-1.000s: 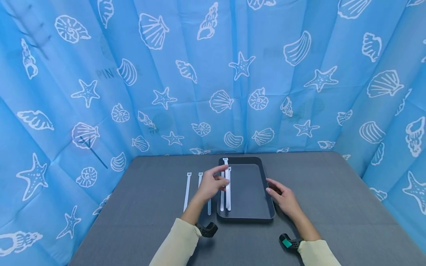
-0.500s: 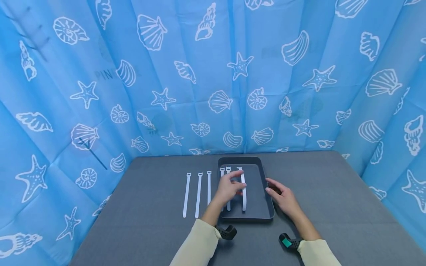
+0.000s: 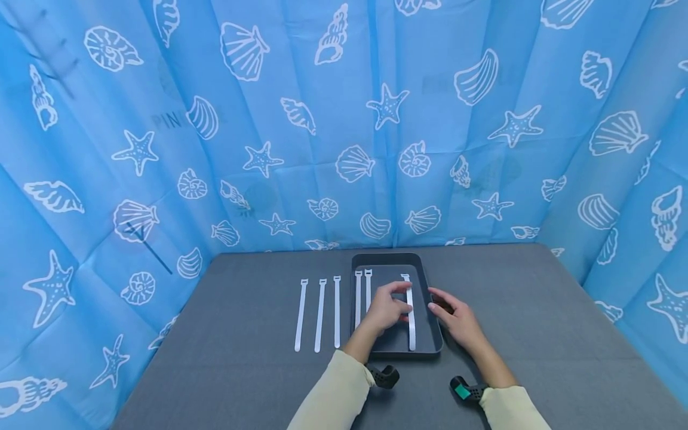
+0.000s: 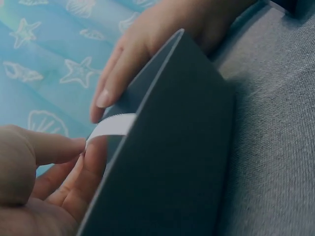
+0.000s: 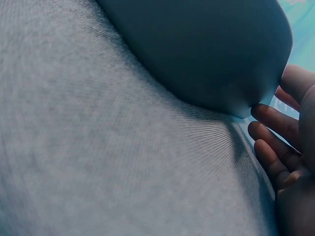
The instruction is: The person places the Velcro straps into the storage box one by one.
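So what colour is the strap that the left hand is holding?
White. The strap in the left hand shows best in the head view, against the dark tray.

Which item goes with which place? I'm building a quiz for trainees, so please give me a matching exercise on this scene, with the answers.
Things:
1. left hand
2. right hand
3. three white straps
4. two white straps

Places:
A. flat on the grey table, left of the tray
B. at the tray's right rim
C. in the tray's left part
D. over the tray, pinching a white strap

Pairs: 1-D, 2-B, 3-A, 4-C
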`<state>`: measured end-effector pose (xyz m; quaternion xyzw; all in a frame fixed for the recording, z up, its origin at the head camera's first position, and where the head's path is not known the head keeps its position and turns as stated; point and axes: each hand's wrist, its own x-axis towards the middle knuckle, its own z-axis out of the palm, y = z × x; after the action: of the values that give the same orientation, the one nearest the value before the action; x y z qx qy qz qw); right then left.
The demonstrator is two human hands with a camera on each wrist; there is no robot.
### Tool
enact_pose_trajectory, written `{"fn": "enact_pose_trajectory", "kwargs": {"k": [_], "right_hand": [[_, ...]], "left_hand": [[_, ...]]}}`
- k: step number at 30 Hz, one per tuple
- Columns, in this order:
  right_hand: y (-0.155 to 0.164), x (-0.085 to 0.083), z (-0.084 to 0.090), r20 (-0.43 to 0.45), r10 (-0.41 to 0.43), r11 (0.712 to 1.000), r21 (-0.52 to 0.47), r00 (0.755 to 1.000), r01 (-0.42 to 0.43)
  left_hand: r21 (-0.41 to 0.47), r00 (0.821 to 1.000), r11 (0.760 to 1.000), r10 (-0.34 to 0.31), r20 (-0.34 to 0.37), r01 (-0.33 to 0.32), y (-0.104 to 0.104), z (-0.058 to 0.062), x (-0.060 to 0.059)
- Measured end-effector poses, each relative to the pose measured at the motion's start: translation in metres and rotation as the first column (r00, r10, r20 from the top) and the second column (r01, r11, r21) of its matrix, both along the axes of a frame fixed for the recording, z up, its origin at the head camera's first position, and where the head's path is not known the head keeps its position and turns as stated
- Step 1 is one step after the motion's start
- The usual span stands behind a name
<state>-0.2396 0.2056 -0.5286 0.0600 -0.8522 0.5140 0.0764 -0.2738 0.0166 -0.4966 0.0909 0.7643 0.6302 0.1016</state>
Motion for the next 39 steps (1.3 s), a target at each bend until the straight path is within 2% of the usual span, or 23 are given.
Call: {"fn": "enact_pose_trajectory", "kwargs": {"k": [12,19,27,30,32,35,37,39], "right_hand": [[0.001,0.0,0.0,-0.007,0.008,1.0,-0.004,1.0,-0.008],[0.001,0.0,0.001,0.006,0.007,1.0,-0.002,1.0,-0.007],[0.0,0.0,0.001,0.013,0.005,1.0,-0.004,1.0,-0.005],[0.0,0.001,0.0,0.005,0.008,1.0,-0.008,1.0,-0.008],[0.0,0.001,-0.001,-0.001,0.01,1.0,-0.007,1.0,-0.01],[0.001,0.0,-0.001,-0.01,0.01,1.0,-0.002,1.0,-0.01],[0.001,0.0,-0.001,-0.012,0.011,1.0,0.005,1.0,-0.01],[0.001,0.0,-0.001,-0.011,0.01,1.0,0.009,1.0,-0.01]], "left_hand": [[-0.108,1.0,0.994,-0.002,0.0,0.002,0.012,-0.005,-0.001],[-0.224,1.0,0.974,0.012,-0.028,-0.018,0.016,-0.009,-0.002],[-0.326,0.998,0.945,0.0,-0.057,-0.018,0.018,-0.007,0.0],[-0.413,0.994,0.91,-0.025,-0.109,-0.022,0.017,-0.008,0.0],[-0.496,0.985,0.868,-0.064,-0.161,-0.025,0.014,-0.008,0.0],[-0.613,0.962,0.79,-0.144,-0.232,-0.029,0.01,-0.007,-0.001],[-0.664,0.945,0.748,-0.202,-0.258,-0.021,0.006,-0.005,-0.001],[-0.696,0.929,0.718,-0.255,-0.269,-0.005,0.001,-0.003,-0.001]]}}
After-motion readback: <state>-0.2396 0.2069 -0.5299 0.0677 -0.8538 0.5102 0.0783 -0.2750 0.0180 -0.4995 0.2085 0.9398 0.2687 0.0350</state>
